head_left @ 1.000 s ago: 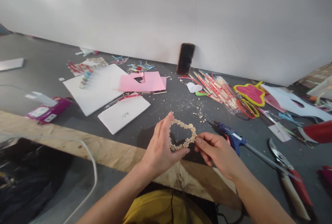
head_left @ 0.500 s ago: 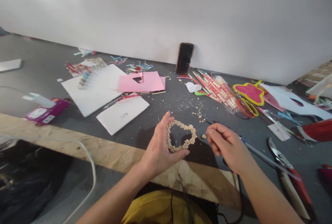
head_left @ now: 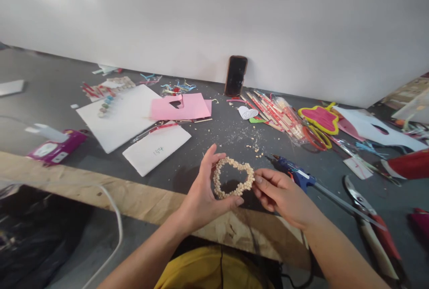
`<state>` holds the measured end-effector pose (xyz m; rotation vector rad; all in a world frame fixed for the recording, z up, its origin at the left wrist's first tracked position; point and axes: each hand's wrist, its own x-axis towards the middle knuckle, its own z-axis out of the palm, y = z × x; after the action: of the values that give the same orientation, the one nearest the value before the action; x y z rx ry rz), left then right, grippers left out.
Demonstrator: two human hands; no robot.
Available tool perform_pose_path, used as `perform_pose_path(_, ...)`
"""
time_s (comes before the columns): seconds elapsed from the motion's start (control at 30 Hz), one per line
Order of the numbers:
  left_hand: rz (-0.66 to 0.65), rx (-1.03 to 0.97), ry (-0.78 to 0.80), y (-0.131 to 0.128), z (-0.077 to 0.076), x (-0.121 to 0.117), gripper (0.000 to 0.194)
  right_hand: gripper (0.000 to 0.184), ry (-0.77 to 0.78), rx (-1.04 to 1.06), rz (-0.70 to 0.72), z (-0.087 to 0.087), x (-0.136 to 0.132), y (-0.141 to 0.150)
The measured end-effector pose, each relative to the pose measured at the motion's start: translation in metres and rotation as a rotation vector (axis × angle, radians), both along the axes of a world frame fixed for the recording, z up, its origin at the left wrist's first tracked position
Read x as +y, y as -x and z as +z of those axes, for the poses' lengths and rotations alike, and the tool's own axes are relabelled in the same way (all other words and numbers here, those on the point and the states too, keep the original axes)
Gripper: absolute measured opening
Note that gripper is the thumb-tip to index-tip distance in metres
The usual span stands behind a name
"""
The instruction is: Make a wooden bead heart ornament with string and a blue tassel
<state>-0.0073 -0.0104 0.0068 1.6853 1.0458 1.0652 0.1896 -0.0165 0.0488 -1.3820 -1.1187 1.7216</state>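
Observation:
A heart-shaped ring (head_left: 248, 184) built up of small beige bits stands upright above the table's front edge. My left hand (head_left: 209, 186) is curved round its left side, with the thumb under the bottom edge and the fingers behind. At the ring's right side, my right hand (head_left: 273, 190) has thumb and forefinger pinched together against the edge. Whatever small piece lies between those fingertips is hidden now. Just beyond the right hand lies a blue glue gun (head_left: 295, 170) with a clear glue stick. Loose beige bits (head_left: 256, 150) are scattered behind the ring.
Red-handled pliers (head_left: 368, 217) lie at right, near scissors (head_left: 317, 137) and wrapped chopsticks (head_left: 268, 110). A phone (head_left: 236, 76) leans on the wall. Pink paper (head_left: 194, 106), white boards (head_left: 157, 148) and a purple power strip (head_left: 58, 146) are at left.
My right hand drew away rightward with a small beige piece at its fingertips, then came back to the ring's right edge. My left hand kept its hold, shifting slightly left.

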Motion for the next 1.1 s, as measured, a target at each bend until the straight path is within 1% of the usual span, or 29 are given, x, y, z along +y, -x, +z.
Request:
perform_pose_path(0.07, 0.033, 0.051, -0.015, 0.004, 0.0, 0.001, 0.103, 0.033, -0.089, -0.107, -0.066, 0.0, 0.002, -0.012)
perform_pose_path(0.2, 0.071, 0.232, -0.08, 0.013, -0.003, 0.003, 0.105, 0.032, -0.344, -0.321, -0.336, 0.012, 0.005, -0.048)
perform_pose_path(0.23, 0.077, 0.274, -0.095, 0.015, -0.005, 0.003, 0.105, 0.031, -0.416, -0.412, -0.408, 0.016, 0.006, -0.055)
perform_pose_path(0.27, 0.088, 0.313, -0.11, 0.016, -0.006, 0.004, 0.104, 0.029, -0.469, -0.533, -0.45, 0.02, 0.006, -0.06)
perform_pose_path(0.3, 0.104, 0.348, -0.125, 0.017, -0.007, 0.004, 0.102, 0.027, -0.503, -0.673, -0.449, 0.022, 0.007, -0.063)
perform_pose_path(0.33, 0.121, 0.381, -0.141, 0.018, -0.008, 0.004, 0.101, 0.024, -0.515, -0.814, -0.391, 0.022, 0.007, -0.063)
perform_pose_path(0.37, 0.137, 0.411, -0.156, 0.019, -0.009, 0.004, 0.1, 0.021, -0.512, -0.942, -0.283, 0.02, 0.008, -0.06)
perform_pose_path(0.43, 0.158, 0.457, -0.177, 0.019, -0.01, 0.004, 0.098, 0.016, -0.505, -1.132, 0.017, 0.01, 0.009, -0.05)
perform_pose_path(0.5, 0.153, 0.482, -0.185, 0.018, -0.009, 0.004, 0.098, 0.019, -0.547, -1.289, 0.241, -0.003, 0.01, -0.039)
perform_pose_path(0.53, 0.143, 0.489, -0.186, 0.017, -0.008, 0.003, 0.099, 0.018, -0.563, -1.351, 0.31, -0.009, 0.012, -0.033)
perform_pose_path(0.6, 0.122, 0.492, -0.19, 0.015, -0.007, 0.002, 0.1, 0.017, -0.576, -1.421, 0.377, -0.016, 0.016, -0.026)
perform_pose_path(0.67, 0.105, 0.485, -0.193, 0.013, -0.007, 0.0, 0.1, 0.018, -0.581, -1.432, 0.391, -0.016, 0.023, -0.022)
perform_pose_path(0.73, 0.089, 0.473, -0.199, 0.011, -0.006, -0.001, 0.1, 0.019, -0.594, -1.447, 0.377, -0.011, 0.033, -0.021)
perform_pose_path(0.77, 0.082, 0.466, -0.205, 0.01, -0.006, -0.001, 0.1, 0.023, -0.603, -1.461, 0.36, -0.007, 0.038, -0.021)
perform_pose_path(0.83, 0.079, 0.446, -0.233, 0.009, -0.007, -0.002, 0.099, 0.036, -0.629, -1.458, 0.28, 0.001, 0.046, -0.02)
perform_pose_path(0.87, 0.082, 0.434, -0.255, 0.008, -0.007, -0.003, 0.098, 0.04, -0.639, -1.411, 0.221, 0.004, 0.048, -0.019)
perform_pose_path(0.9, 0.084, 0.423, -0.283, 0.007, -0.006, -0.003, 0.097, 0.042, -0.636, -1.319, 0.17, 0.007, 0.048, -0.018)
perform_pose_path(0.93, 0.086, 0.411, -0.317, 0.006, -0.006, -0.003, 0.096, 0.041, -0.609, -1.182, 0.141, 0.009, 0.046, -0.016)
perform_pose_path(0.97, 0.084, 0.4, -0.356, 0.005, -0.006, -0.003, 0.094, 0.039, -0.552, -1.013, 0.142, 0.01, 0.043, -0.014)
perform_pose_path(1.03, 0.077, 0.388, -0.436, 0.002, -0.005, -0.002, 0.092, 0.042, -0.382, -0.658, 0.208, 0.009, 0.035, -0.007)
perform_pose_path(1.1, 0.06, 0.385, -0.49, 0.0, -0.004, -0.002, 0.09, 0.045, -0.233, -0.385, 0.247, 0.007, 0.026, -0.001)
